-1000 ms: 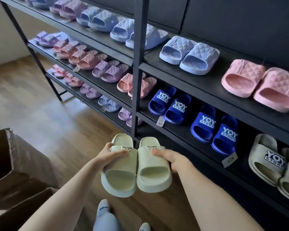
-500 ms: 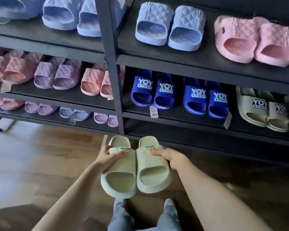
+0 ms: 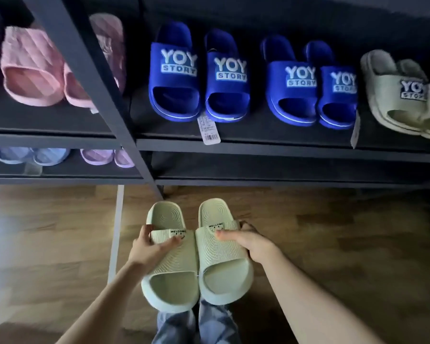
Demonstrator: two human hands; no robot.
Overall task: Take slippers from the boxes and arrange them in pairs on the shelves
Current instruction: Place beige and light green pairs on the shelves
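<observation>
Black metal shelving unit (image 3: 283,145) holding two royal-blue rubber slipper pairs (image 3: 199,78) beside a pink quilted pair (image 3: 30,70), pale green ribbed slippers (image 3: 196,259) side by side above wooden floor, left hand (image 3: 147,249) and right hand (image 3: 252,244) each gripping a strap

Person sinks down to the lower shelves

The view drops and closes in: the top shelf and the cardboard box leave the picture, and the 2 pairs of blue slippers (image 3: 199,75) now loom large straight ahead. The green slippers (image 3: 196,256), gripped by the left hand (image 3: 147,249) and right hand (image 3: 251,242), now sit just in front of the bottom shelf (image 3: 283,181), over the knees (image 3: 196,324).
</observation>
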